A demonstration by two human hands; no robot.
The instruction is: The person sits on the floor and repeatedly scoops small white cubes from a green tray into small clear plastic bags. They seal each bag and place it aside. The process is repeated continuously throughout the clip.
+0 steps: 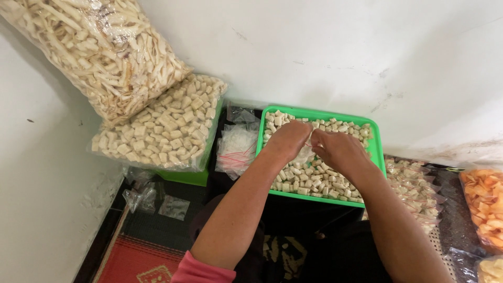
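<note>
White wall behind, dark floor with a red mat [137,259] near left. Green tray [375,152] of pale snack cubes [309,181] sat against the wall. Both forearms reached in from the near side, converging over the tray's middle. Left hand [289,139] and right hand [339,149] were curled knuckles-up, fingertips pinched onto a small clear bag [308,152] held between them, just above the cubes. Stack of empty bags [237,147] lay just left of the tray. Two big sacks [157,123] of snacks leaned far left; filled packets [416,191] piled right, orange chips [484,202] beyond them.
</note>
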